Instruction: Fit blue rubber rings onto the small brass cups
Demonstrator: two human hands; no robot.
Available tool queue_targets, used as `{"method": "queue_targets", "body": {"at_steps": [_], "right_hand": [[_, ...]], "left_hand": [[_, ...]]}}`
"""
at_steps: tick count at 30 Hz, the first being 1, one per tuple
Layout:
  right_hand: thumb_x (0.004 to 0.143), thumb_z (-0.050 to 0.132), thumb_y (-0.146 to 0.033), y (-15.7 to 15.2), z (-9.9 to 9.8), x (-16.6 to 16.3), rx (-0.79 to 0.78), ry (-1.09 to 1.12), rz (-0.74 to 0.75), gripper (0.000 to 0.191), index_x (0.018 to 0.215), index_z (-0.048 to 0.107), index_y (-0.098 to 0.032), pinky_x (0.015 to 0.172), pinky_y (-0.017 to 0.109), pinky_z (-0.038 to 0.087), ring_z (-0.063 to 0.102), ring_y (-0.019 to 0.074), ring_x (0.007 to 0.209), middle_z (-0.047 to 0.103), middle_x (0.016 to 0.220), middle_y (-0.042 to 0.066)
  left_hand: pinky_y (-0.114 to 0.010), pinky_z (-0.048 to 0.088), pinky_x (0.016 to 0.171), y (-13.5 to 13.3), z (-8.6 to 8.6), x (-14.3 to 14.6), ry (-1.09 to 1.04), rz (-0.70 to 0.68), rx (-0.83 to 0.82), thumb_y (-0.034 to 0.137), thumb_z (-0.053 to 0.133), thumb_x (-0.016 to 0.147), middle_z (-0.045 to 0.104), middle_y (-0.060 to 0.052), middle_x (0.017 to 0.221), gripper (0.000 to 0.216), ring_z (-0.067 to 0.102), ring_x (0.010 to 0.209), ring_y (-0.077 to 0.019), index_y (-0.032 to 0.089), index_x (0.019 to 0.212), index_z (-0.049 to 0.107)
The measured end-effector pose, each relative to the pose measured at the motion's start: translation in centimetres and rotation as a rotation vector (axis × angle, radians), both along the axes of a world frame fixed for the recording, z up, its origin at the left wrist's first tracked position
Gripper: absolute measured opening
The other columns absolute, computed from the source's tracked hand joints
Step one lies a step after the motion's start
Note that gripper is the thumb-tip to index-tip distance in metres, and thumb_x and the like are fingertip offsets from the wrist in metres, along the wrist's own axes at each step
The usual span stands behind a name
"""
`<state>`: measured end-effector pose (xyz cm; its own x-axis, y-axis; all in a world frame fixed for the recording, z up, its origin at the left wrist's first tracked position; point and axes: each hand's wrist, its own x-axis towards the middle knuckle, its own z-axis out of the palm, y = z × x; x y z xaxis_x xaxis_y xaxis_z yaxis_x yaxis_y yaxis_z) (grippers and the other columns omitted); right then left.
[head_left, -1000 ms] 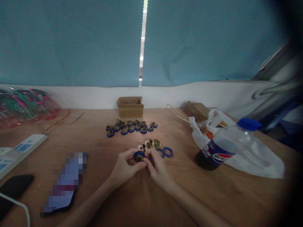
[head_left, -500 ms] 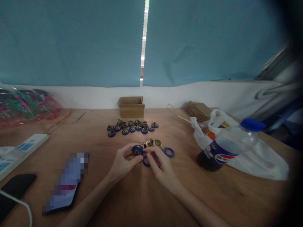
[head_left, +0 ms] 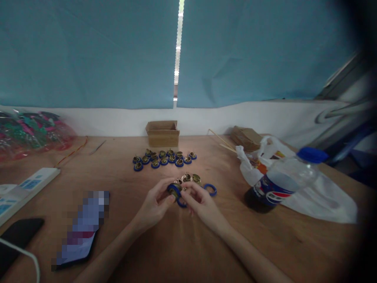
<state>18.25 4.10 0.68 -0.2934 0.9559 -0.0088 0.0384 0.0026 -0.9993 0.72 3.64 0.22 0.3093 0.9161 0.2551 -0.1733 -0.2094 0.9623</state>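
Note:
My left hand (head_left: 154,205) and my right hand (head_left: 199,205) meet at the middle of the wooden table (head_left: 188,243). Both pinch a small brass part with a blue ring (head_left: 174,189) between their fingertips. A second blue ring (head_left: 181,203) lies under the fingers. Just beyond the hands stand a few bare brass parts (head_left: 188,178) and a loose blue ring (head_left: 210,190). Farther back lies a row of several brass parts fitted with blue rings (head_left: 163,158).
A small open cardboard box (head_left: 162,133) stands at the back. A cola bottle (head_left: 282,181) lies tilted on a white plastic bag (head_left: 318,196) at the right. At the left are a power strip (head_left: 26,186), a dark phone (head_left: 17,236), a pixelated object (head_left: 84,228) and a bag of coloured items (head_left: 32,131).
The hands have lifted and turned the ringed brass part slightly; the blue ring now sits tilted between the fingertips. Nothing else on the table has moved.

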Motion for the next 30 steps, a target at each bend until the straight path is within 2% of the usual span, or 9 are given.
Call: {"method": "queue_targets", "body": {"at_steps": [3,8,12,17,30], "right_hand": [[0.081,0.064,-0.045,0.4,-0.1,0.6,-0.082,0.032,0.088,0.031,0.097,0.053,-0.021,0.038,0.016,0.038,0.043,0.0054,0.043,0.049,0.061,-0.008],[0.078,0.068,-0.046,0.6,0.4,1.3,-0.185,0.088,0.221,0.033,0.092,0.052,-0.02,0.039,0.016,0.035,0.039,0.0043,0.042,0.047,0.06,-0.009],[0.077,0.069,-0.047,0.5,0.7,1.6,-0.228,0.1,0.272,0.033,0.087,0.051,-0.02,0.039,0.016,0.031,0.037,0.0046,0.042,0.045,0.058,-0.009],[0.079,0.069,-0.045,0.6,0.7,1.7,-0.225,0.131,0.297,0.03,0.087,0.052,-0.021,0.039,0.017,0.028,0.034,0.0046,0.042,0.044,0.058,-0.009],[0.078,0.07,-0.043,0.6,0.4,1.5,-0.213,0.195,0.262,0.031,0.081,0.049,-0.02,0.04,0.017,0.029,0.035,0.0044,0.042,0.042,0.057,-0.01]], "left_hand": [[-0.037,0.042,0.102,-0.1,0.2,0.1,-0.03,-0.014,0.0,0.024,0.059,0.087,0.055,-0.011,0.13,0.043,0.052,0.122,-0.0249,0.022,0.127,0.046],[-0.034,0.045,0.094,-0.5,0.3,0.3,-0.032,-0.064,0.006,0.026,0.056,0.089,0.06,-0.008,0.113,0.022,0.059,0.108,-0.0215,0.02,0.109,0.05],[-0.031,0.047,0.087,-0.8,0.8,0.3,-0.038,-0.124,-0.046,0.028,0.056,0.089,0.062,-0.006,0.103,0.016,0.062,0.096,-0.0183,0.02,0.102,0.049],[-0.029,0.046,0.087,-1.0,1.2,0.4,-0.059,-0.157,-0.061,0.026,0.055,0.09,0.06,-0.003,0.097,0.013,0.06,0.093,-0.0153,0.022,0.1,0.047],[-0.026,0.043,0.082,-1.0,0.1,0.5,-0.046,-0.177,-0.066,0.026,0.055,0.09,0.059,-0.003,0.099,0.016,0.056,0.092,-0.0145,0.023,0.098,0.041]]}}
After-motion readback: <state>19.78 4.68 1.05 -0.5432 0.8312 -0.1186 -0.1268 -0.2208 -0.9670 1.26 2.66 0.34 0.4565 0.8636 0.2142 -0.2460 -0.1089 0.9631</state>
